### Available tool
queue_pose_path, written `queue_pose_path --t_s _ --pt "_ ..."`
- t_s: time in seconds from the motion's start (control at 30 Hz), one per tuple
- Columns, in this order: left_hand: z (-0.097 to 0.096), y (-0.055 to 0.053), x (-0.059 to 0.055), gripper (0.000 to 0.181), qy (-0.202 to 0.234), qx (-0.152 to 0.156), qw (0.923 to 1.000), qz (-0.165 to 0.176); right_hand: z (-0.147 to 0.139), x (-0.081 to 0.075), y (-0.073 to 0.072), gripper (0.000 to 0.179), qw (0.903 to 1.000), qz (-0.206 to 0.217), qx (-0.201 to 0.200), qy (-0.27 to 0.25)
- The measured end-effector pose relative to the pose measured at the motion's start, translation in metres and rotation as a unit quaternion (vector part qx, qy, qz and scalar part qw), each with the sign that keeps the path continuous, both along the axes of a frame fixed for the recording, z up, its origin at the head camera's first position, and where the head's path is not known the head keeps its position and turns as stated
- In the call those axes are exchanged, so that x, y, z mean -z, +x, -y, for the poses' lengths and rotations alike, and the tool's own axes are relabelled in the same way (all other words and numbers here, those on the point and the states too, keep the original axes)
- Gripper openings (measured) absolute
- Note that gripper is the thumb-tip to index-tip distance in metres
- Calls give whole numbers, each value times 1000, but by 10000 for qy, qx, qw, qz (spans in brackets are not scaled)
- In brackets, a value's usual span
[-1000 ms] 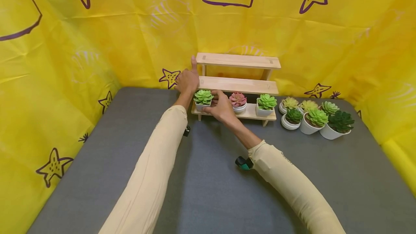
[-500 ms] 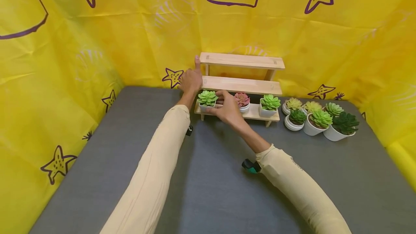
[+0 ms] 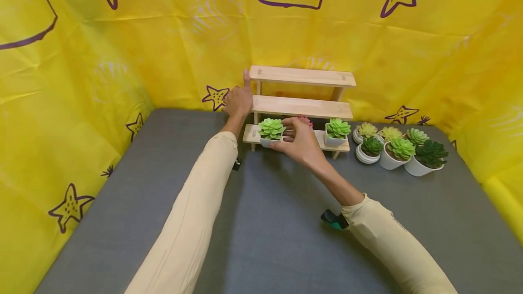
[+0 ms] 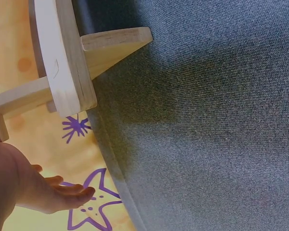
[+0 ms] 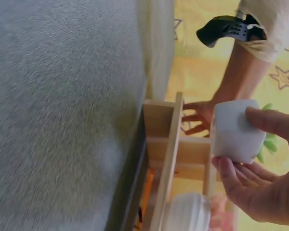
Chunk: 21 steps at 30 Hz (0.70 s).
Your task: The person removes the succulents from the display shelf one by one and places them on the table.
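In the head view my right hand (image 3: 302, 143) pinches a small white square pot with a bright green succulent (image 3: 271, 129), over the left part of the bottom step of a wooden three-step stand (image 3: 301, 107). The right wrist view shows thumb and fingers on opposite sides of the white pot (image 5: 233, 132), which is lifted off the step. My left hand (image 3: 239, 100) rests at the stand's left end, thumb up beside the top step; its fingers extend loosely in the left wrist view. A pink succulent (image 3: 306, 122) is partly hidden behind my right hand.
Another green succulent in a square pot (image 3: 337, 130) stands at the right of the bottom step. Several potted succulents (image 3: 391, 154) cluster on the grey tabletop (image 3: 269, 239) right of the stand. Yellow patterned cloth (image 3: 171, 44) hangs close behind.
My right hand has moved the potted green succulent rightward and up from the left end of the bottom step, now covering more of the pink one. My left hand stays at the stand's end.
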<state>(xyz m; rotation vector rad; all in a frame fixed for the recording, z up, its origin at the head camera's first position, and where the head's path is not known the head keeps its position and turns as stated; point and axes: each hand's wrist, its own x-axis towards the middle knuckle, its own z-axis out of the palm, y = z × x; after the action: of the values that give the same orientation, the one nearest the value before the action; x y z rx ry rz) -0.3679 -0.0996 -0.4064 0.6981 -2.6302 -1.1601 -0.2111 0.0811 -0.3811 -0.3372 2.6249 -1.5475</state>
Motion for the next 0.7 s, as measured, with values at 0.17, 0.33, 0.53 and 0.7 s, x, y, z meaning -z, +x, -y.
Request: queue_pose_path --t_s 0.17,0.33,0.53,0.7 --pt "1 1 0 111 65 34 10000 -23 -18 -3 10 69 9999 30 -61 96" --pt "0 0 0 111 23 39 10000 11 -43 -5 20 70 9992 109 -7 384" --pt "0 -1 2 110 -11 -12 10000 47 -76 -7 32 70 9963 213 -86 829" --pt "0 -2 3 110 -37 -31 10000 5 -109 -4 41 69 9918 365 -188 1208"
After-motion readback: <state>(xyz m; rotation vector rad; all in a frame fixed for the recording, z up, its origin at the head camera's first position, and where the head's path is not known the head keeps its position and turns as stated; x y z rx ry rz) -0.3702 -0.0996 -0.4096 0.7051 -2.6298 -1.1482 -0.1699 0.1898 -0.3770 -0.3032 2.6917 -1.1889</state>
